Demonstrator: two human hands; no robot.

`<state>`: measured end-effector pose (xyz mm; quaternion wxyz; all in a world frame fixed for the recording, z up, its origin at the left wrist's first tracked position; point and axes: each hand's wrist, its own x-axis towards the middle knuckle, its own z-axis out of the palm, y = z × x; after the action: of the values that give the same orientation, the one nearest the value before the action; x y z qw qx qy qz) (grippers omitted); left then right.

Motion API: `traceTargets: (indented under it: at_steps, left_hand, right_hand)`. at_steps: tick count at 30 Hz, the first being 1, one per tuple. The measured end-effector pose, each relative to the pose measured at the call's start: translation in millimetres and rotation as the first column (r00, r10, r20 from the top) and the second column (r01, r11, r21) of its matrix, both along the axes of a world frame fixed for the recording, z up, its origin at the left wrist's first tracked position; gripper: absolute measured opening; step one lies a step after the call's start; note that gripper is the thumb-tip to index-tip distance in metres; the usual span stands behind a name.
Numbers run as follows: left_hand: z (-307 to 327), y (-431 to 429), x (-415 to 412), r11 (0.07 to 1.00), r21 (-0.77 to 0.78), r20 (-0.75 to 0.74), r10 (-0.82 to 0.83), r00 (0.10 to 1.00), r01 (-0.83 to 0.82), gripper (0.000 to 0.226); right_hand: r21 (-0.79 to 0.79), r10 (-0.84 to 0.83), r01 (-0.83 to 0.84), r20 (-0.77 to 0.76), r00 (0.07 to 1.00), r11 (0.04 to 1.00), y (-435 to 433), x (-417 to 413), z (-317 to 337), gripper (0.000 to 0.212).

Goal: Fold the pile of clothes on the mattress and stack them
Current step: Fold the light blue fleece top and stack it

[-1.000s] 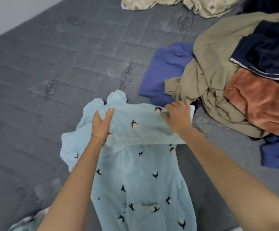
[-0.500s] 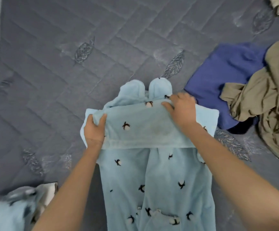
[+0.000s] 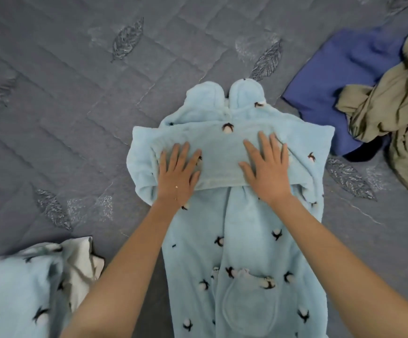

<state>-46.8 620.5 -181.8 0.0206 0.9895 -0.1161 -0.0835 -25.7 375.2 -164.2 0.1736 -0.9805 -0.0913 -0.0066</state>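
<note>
A light blue fleece garment with a dark-and-white boll print is laid lengthwise at the centre of the frame on the grey quilted mattress. Its two rounded hood ears point toward the upper edge, and its patch pocket is near the lower edge. A crosswise band of the same fleece, judged to be the folded-in sleeves, lies over the chest.

The left hand is laid flat on the left end of this band, fingers straight and slightly spread. The right hand is laid flat on the right part, fingers likewise extended. Nothing is gripped by either hand; the fold is pressed down by both palms.

The unfolded pile is seen at the upper right of the frame, where a blue-violet cloth is partly covered by a crumpled olive garment. A second light blue printed piece lies at the lower left corner, apart from the garment being folded.

The fleece is judged soft, thick, light and not slippery. Sharp creases are unlikely to be held, so each fold is expected to spring up unless pressed. For the next fold, the lower body is best taken at both side edges near the pocket, so that the bulk is carried evenly. A lump may form at the pocket.
</note>
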Motion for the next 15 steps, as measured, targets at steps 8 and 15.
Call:
traceTargets:
  at_steps: [8, 15]
  left_hand:
    - [35.0, -20.6, -94.8, 0.926, -0.196, -0.016, 0.325, 0.946, -0.322, 0.062]
    - [23.8, -37.1, -198.5, 0.559, -0.034, -0.342, 0.772, 0.535, -0.828, 0.059]
  right_hand:
    - [-0.042, -0.160, 0.155, -0.296, 0.942, 0.987, -47.0, -117.2, 14.8, 0.070]
    - [-0.014, -0.402, 0.483, -0.576, 0.712, 0.875, -84.3, -197.6, 15.0, 0.080]
